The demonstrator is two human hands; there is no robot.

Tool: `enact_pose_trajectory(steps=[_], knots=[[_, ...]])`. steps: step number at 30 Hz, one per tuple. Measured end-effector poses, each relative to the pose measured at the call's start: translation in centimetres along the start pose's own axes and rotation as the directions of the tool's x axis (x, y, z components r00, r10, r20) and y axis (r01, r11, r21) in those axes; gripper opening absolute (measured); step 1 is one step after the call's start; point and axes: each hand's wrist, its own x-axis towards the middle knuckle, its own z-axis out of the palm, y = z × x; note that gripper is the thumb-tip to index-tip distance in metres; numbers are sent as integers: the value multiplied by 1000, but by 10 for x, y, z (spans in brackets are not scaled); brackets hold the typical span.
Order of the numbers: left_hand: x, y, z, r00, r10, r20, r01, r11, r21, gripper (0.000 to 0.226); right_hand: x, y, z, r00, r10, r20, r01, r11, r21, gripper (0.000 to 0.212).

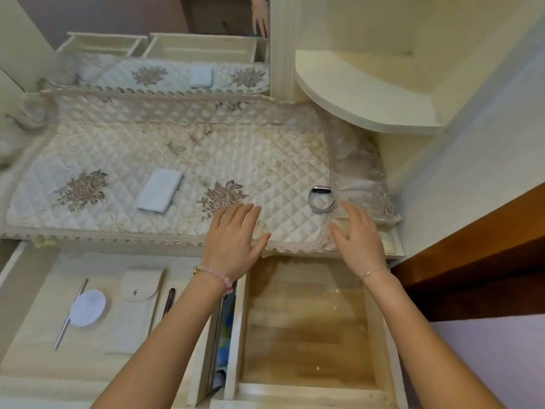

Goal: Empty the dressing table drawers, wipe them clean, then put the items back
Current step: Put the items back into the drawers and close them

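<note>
Two drawers of the dressing table stand pulled out below me. The right drawer (306, 329) has a bare wooden bottom with nothing in it. The left drawer (26, 293) holds a white round pad (88, 307), a cream snap pouch (137, 308), a silver pen (70, 314) and a dark pen (168, 301). On the quilted cover (177, 160) lie a white power bank (159, 190) and a silver wrist band (321, 199). My left hand (236, 240) hovers open over the cover's front edge. My right hand (358, 234) is open just right of and below the band, fingers spread.
A mirror (147, 39) behind the table reflects the cover and drawers. A curved corner shelf (362, 95) juts out at the upper right. A brown wooden edge (472, 246) runs along the right. A narrow gap between the drawers shows blue items (224, 338).
</note>
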Motion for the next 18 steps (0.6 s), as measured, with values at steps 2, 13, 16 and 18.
enact_pose_trajectory(steps=[2,13,16,18], knots=[[5,4,8,1000,-1,27,1,1000,5,54,16,12,4,997,82,-12,-81,996,46,51],[11,-2,35,994,-80,77,82,997,-16,55,86,29,40,906,421,38,-421,889,180,52],[10,-7,37,994,-81,72,83,996,-21,54,91,24,44,885,465,-7,-461,878,129,44],[10,-12,35,995,-82,56,83,996,-22,53,91,21,45,865,500,-24,-491,857,156,30]])
